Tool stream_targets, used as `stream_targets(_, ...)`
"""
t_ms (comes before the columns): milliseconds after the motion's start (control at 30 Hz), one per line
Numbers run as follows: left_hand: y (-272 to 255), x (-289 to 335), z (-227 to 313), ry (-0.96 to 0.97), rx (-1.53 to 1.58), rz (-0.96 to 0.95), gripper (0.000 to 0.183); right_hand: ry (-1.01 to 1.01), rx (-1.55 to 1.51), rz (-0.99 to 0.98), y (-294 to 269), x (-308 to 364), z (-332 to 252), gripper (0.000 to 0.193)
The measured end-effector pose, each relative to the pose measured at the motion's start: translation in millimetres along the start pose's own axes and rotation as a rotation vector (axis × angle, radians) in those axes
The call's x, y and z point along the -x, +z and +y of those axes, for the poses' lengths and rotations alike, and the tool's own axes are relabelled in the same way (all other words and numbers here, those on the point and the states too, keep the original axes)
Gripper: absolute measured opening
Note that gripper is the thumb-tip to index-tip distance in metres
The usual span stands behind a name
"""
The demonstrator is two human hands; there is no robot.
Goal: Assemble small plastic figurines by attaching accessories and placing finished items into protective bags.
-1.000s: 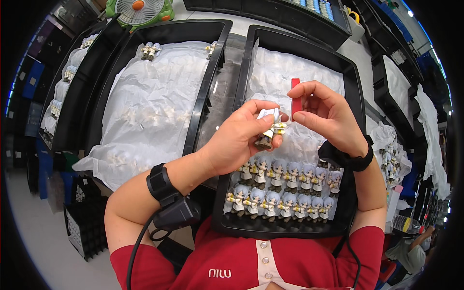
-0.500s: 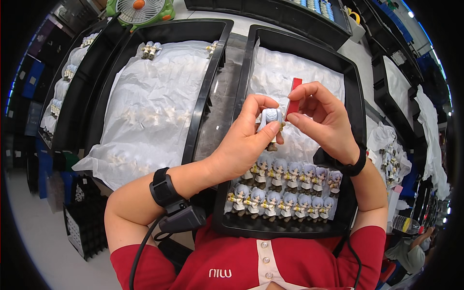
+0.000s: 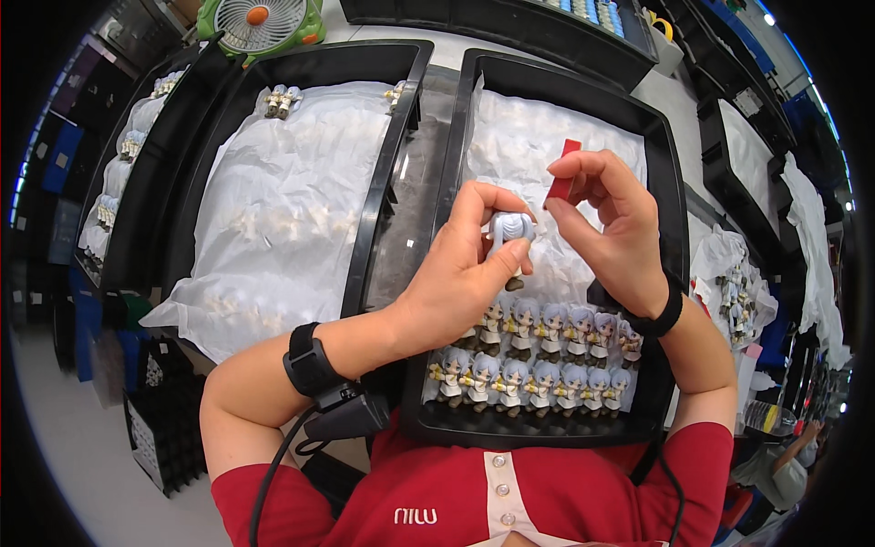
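Note:
Between the thumb and fingers of my left hand (image 3: pixel 465 257) is a small figurine (image 3: pixel 512 230) with pale blue-grey hair, its back of the head turned up toward me. My right hand (image 3: pixel 612 219) pinches a slim red strip-like piece (image 3: pixel 564 175), whose kind I cannot make out, a short gap to the right of the figurine. Below both hands, two rows of similar figurines (image 3: pixel 512 381) in white and brown lie face up in a black tray (image 3: pixel 676 187). White tissue paper (image 3: pixel 556 123) covers the far part of that tray.
Another black tray (image 3: pixel 365 214) to the left holds white tissue paper (image 3: pixel 292 201) and a few figurines (image 3: pixel 283 100) at its far end. A green fan (image 3: pixel 259 23) stands beyond it. On the right, more figurines (image 3: pixel 736 296) lie in a plastic bag.
My right hand has drawn slightly away from the figurine, and the red piece is tilted differently, more of it hidden by the fingers. The figurine is turned and slightly lower in my left hand.

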State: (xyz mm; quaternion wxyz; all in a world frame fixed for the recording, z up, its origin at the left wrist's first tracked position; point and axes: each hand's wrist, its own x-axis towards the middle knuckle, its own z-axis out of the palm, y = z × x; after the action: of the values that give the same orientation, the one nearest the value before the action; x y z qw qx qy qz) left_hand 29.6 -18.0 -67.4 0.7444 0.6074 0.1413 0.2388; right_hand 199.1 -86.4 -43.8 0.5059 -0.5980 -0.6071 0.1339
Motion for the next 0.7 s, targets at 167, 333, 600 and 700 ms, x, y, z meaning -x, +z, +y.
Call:
stream_targets(167,-1.6,-2.1,-1.6,-0.059,0.084,0.025,0.026,0.038,-0.194,-0.095,3.5,6.0,-4.2,0.029)
stream_targets(333,0.6,-2.3,-1.9,-0.026,0.07,0.057,0.024,0.007,-0.126,-0.111,4.7,5.8,-6.0,0.031)
stream_targets(600,-0.1,-2.6,-3.3,-0.007,0.081,0.075,0.024,0.11,-0.273,-0.136,5.7,7.1,-8.1,0.029)
stream_targets(700,1.0,-2.7,-1.3,0.015,0.032,0.052,0.024,0.013,-0.147,-0.126,4.6,5.2,-5.3,0.027)
